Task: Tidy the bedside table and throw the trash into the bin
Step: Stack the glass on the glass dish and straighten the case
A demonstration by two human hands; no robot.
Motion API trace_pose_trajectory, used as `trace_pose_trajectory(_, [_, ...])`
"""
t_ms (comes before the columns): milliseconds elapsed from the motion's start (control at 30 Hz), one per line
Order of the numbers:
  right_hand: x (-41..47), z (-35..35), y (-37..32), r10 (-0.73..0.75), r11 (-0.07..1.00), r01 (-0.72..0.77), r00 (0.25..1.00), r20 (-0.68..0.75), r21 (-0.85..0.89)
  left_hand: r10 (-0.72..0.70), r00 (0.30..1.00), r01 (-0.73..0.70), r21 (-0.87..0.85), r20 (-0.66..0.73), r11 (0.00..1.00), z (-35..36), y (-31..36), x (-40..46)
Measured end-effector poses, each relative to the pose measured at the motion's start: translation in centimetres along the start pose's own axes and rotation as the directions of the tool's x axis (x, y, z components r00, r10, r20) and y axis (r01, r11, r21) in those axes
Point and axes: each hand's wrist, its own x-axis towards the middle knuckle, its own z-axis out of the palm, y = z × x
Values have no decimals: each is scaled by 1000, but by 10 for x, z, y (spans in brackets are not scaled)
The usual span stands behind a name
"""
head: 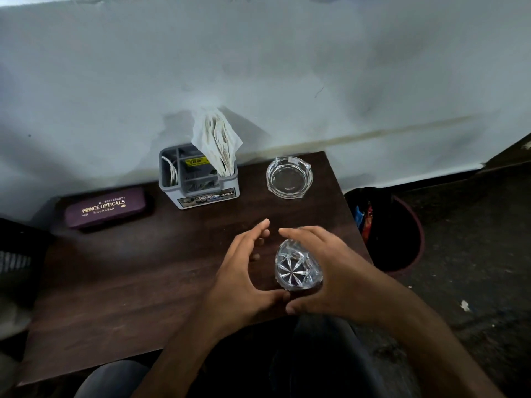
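Observation:
A cut-glass tumbler (297,268) with a star-patterned base stands on the dark wooden bedside table (120,297), near its right front edge. My right hand (324,271) curves around the glass from the right, fingers over its far rim and thumb near its front. My left hand (244,271) is cupped just left of the glass, fingers apart, its thumb reaching toward the glass's front. Whether the left hand touches the glass is unclear. A dark bin (402,234) lined in black, with colourful wrappers inside, sits on the floor right of the table.
At the back of the table stand a clear glass ashtray (288,178), a grey organiser box (198,182) holding folded papers and a cable, and a purple spectacle case (105,208). A pale wall rises behind. My knees are below the table's front edge.

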Motion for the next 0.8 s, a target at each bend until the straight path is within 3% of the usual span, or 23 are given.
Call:
trace_pose_trajectory(167, [14,5,-1,-27,998,18,986,-162,-57,38,997,-33,63,-74,997,-15,4,13])
trace_pose_trajectory(267, [25,-5,0,-38,999,39,958,-283,-1,36,990,-24,89,-137,996,-15,6,23])
trace_pose_trajectory(333, [37,-18,-1,-41,997,64,927,-373,48,15,987,3,113,-160,994,-15,7,27])
trace_pose_trajectory(467, [71,-51,-3,-35,999,32,839,-542,-16,-36,981,61,128,-189,990,-18,8,34])
trace_pose_trajectory(667, [113,-81,3,35,999,-31,801,-598,16,-36,991,52,127,-130,990,-23,16,62])
trace_pose_trajectory(800, [136,-82,14,75,997,-81,821,-566,15,-33,991,51,144,-130,988,-22,17,78])
